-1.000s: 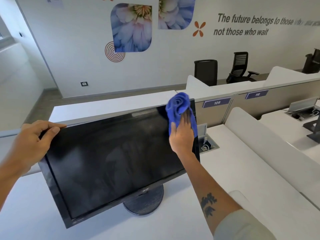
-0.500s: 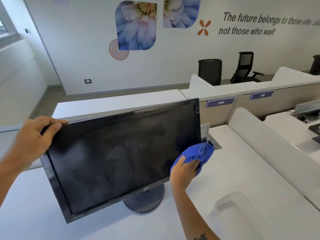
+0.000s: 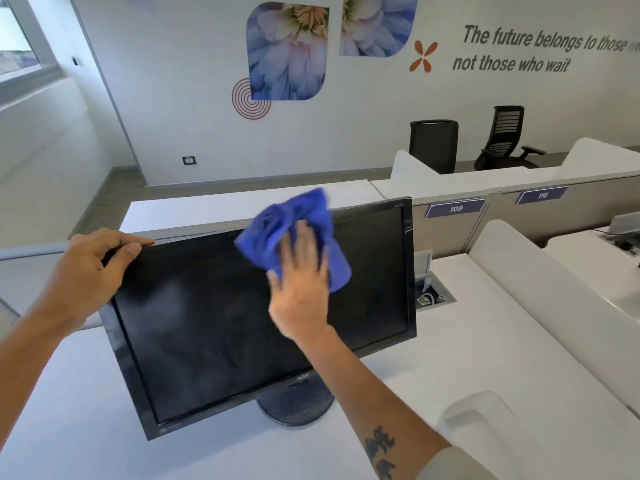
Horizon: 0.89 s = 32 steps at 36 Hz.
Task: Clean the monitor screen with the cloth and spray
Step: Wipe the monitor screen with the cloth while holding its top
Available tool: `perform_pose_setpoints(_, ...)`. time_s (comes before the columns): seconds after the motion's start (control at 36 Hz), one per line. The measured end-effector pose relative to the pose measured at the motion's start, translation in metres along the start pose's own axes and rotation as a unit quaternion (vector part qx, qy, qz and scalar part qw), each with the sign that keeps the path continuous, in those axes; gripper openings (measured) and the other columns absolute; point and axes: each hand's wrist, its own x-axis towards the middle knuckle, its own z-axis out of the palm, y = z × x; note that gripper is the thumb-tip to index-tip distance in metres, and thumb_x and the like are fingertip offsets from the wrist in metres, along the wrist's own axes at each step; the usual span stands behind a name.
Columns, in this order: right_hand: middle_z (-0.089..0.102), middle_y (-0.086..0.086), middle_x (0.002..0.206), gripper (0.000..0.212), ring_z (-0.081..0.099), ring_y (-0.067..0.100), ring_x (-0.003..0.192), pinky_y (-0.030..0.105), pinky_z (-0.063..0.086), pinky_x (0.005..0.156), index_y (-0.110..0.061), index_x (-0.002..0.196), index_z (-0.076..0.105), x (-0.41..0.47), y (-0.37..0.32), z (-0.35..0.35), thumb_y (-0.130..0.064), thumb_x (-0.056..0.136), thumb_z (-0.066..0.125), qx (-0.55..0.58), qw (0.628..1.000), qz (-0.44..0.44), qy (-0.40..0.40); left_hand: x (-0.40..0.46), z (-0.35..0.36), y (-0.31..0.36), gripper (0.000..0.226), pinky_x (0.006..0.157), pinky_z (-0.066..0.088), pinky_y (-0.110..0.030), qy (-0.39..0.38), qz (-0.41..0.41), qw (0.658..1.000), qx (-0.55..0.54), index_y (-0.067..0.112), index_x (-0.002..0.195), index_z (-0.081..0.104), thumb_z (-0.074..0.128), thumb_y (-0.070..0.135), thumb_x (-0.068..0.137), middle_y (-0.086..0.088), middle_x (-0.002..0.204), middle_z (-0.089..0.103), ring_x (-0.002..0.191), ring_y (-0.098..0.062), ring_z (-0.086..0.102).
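Note:
A black monitor [image 3: 214, 327] stands tilted on a round base [image 3: 294, 407] on the white desk. Its dark screen shows faint smears. My left hand [image 3: 86, 271] grips the monitor's top left corner, fingers over the upper edge. My right hand [image 3: 301, 289] presses a crumpled blue cloth [image 3: 277, 226] flat against the upper middle of the screen; hand and cloth are blurred with motion. The cloth sticks up past the monitor's top edge. No spray bottle is in view.
The white desk [image 3: 467, 358] extends right, with an open cable box [image 3: 433, 296] just right of the monitor. A white curved divider [image 3: 540, 271] and grey partition with labels 109 and 110 [image 3: 453, 209] bound the desk. Two black chairs [image 3: 433, 143] stand by the far wall.
My right hand swept the cloth from the screen's top right corner down to the bottom right, then up and left to the upper middle. My left hand stayed on the top left corner.

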Motion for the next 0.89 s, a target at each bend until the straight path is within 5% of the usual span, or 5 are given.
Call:
perform_pose_setpoints(0.25,0.046,-0.003,0.165,0.055,0.041,0.021,0.152,0.036,0.020,0.132,-0.025,0.164,0.039,-0.002,-0.017,0.002,-0.036,0.111,0.047,0.064,0.955,-0.264,-0.116,0.004,-0.002,-0.021,0.024,0.102,0.046,-0.030,0.009,0.016,1.000,0.022,0.057,0.115,0.074,0.059,0.038,0.110,0.026,0.108,0.070,0.110,-0.031,0.061)
perform_pose_setpoints(0.44,0.048,0.006,0.163,0.061,0.047,0.027,0.145,0.042,0.045,0.111,-0.018,0.161,0.038,0.001,0.075,-0.033,-0.042,0.106,0.047,0.015,0.993,0.116,-0.018,0.003,-0.004,-0.018,0.022,0.094,0.048,-0.028,0.014,0.003,0.999,0.030,0.055,0.118,0.075,0.056,0.049,0.109,0.026,0.110,0.070,0.108,-0.027,0.060)
perform_pose_setpoints(0.61,0.030,0.020,0.173,0.063,0.026,0.034,0.163,0.047,0.019,0.134,0.000,0.166,0.028,-0.038,0.122,-0.054,-0.027,0.113,0.048,0.013,0.942,0.335,0.003,0.004,-0.004,-0.015,0.024,0.089,0.059,-0.060,0.006,0.011,1.000,0.026,0.051,0.121,0.076,0.055,0.050,0.110,0.025,0.111,0.070,0.111,-0.029,0.060)
perform_pose_setpoints(0.72,0.032,0.019,0.173,0.061,0.029,0.037,0.161,0.050,0.028,0.131,-0.002,0.167,0.027,-0.073,0.123,-0.056,-0.026,0.114,0.045,0.008,0.923,0.385,-0.008,0.003,-0.003,-0.008,0.023,0.085,0.052,-0.022,0.014,0.004,1.000,0.003,0.053,0.116,0.076,0.058,0.040,0.111,0.023,0.109,0.071,0.109,-0.023,0.062)
perform_pose_setpoints(0.89,0.030,0.023,0.172,0.060,0.029,0.042,0.159,0.055,0.023,0.131,0.000,0.166,0.025,-0.137,0.114,-0.047,-0.017,0.113,0.046,0.029,0.895,0.445,-0.013,0.002,-0.003,0.006,0.028,0.079,0.049,-0.016,0.017,0.010,1.000,-0.020,0.045,0.110,0.079,0.061,0.024,0.111,0.024,0.103,0.072,0.095,-0.013,0.064)
